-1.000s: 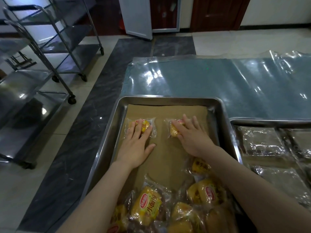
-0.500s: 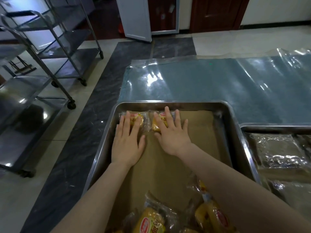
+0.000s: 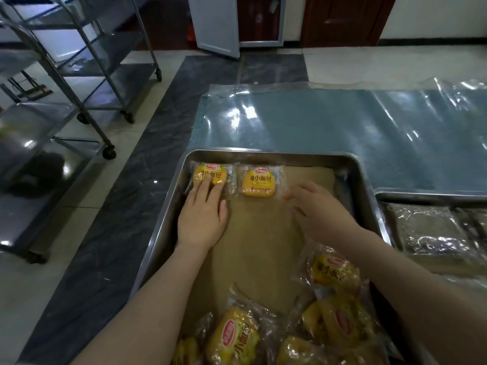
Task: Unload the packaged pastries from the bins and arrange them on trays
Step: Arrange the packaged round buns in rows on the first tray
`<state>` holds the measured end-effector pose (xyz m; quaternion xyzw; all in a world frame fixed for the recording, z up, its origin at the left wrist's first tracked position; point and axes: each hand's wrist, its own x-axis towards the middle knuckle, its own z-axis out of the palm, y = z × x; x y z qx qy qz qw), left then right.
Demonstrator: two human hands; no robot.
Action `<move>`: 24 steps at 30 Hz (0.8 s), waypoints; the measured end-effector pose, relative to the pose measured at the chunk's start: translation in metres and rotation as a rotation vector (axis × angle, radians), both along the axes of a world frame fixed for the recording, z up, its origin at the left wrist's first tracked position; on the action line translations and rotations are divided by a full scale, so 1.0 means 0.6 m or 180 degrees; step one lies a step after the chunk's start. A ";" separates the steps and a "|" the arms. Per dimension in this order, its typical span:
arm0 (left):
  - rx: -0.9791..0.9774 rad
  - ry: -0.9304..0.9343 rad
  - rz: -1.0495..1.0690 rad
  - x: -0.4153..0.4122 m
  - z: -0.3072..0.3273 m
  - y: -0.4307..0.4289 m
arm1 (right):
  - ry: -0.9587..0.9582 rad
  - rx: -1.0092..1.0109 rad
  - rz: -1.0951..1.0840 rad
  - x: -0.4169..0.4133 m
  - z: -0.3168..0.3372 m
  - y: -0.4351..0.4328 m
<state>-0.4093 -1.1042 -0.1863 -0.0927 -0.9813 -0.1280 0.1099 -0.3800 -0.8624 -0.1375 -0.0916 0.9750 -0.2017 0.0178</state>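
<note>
A steel tray (image 3: 353,164) lined with brown paper sits in front of me. Two yellow packaged pastries lie side by side along its far edge: the left pastry (image 3: 210,173) in the corner, the right pastry (image 3: 259,181) beside it. My left hand (image 3: 203,217) lies flat with its fingertips on the left pastry. My right hand (image 3: 320,209) hovers open over the paper just right of the right pastry, apart from it and blurred. A heap of several wrapped pastries (image 3: 334,275) fills the near end of the tray.
A second steel tray (image 3: 421,194) holding clear-wrapped packages stands at the right. Blue cloth under clear plastic sheet (image 3: 329,122) covers the table behind the trays. Wheeled steel racks (image 3: 79,75) stand on the floor at the left.
My right hand has come off the right pastry and drawn back to the right, leaving it lying in place. My left hand stays on the left pastry.
</note>
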 end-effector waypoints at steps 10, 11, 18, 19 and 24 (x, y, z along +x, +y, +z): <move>0.0009 -0.0086 -0.0010 -0.003 0.002 0.001 | -0.1568 0.0362 0.0220 0.071 0.032 0.076; 0.0002 -0.0107 -0.0001 -0.002 0.003 0.002 | -0.1543 0.0260 0.0146 0.068 0.033 0.071; 0.0052 -0.0076 0.0041 0.000 0.010 0.005 | 0.0422 0.0532 -0.0903 0.042 0.022 0.037; 0.0048 -0.0068 0.0035 0.001 0.011 0.006 | 0.0260 0.0499 -0.0881 0.043 0.019 0.028; 0.0045 -0.0010 -0.0014 0.004 0.017 0.007 | -0.0539 0.0927 -0.0576 0.041 -0.044 0.026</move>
